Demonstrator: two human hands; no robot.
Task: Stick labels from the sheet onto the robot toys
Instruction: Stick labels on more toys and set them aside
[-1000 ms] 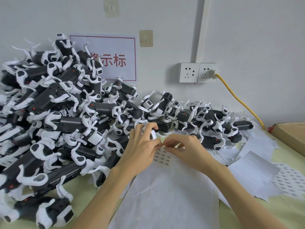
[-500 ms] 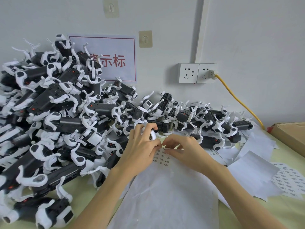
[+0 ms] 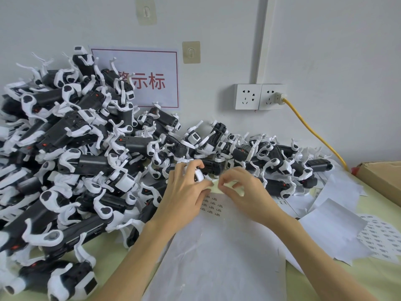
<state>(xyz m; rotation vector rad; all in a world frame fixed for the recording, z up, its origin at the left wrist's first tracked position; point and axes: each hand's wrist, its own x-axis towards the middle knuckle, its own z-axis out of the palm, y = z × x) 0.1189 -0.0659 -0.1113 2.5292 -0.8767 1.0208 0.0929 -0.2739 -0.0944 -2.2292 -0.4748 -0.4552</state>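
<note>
Pale-green table [image 3: 386,276] under piled robot toys [image 3: 71,148], paper sheets [image 3: 217,257], cardboard box [image 3: 384,177].

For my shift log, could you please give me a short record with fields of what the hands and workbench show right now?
left hand: grips a small white toy part
right hand: pinches the top edge of the label sheet
label sheet: lies on white paper, a few printed labels left
robot toys: black-and-white, heaped against the wall
yellow cable: plugged into the wall socket
cardboard box: at the right edge
</note>
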